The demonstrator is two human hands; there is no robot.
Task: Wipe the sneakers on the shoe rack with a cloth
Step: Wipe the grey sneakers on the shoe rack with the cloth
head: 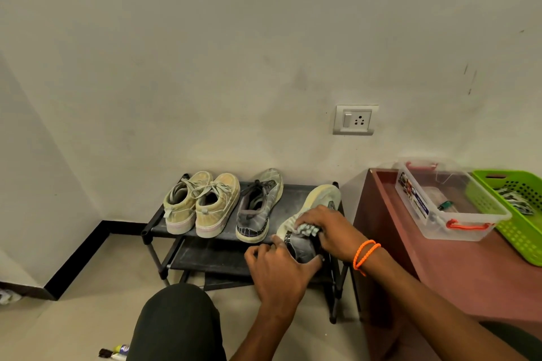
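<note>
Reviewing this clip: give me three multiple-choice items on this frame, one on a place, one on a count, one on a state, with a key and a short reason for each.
1. Where does the clear plastic box stand?
A. on the reddish-brown cabinet, beside the green basket
B. on the lower shelf of the rack
C. on the floor by the wall corner

2. How many shoes are on the top shelf of the shoe rack?
A. two
B. four
C. six

3. What is the right hand doing?
A. hanging idle
B. pressing a cloth onto the grey sneaker
C. flipping the wall switch

Key: 1 A, the box sits on the cabinet top left of the basket. 2 B, a beige pair plus two grey sneakers. 3 B, its fingers curl over the cloth on the sneaker while the left hand holds the heel.
</note>
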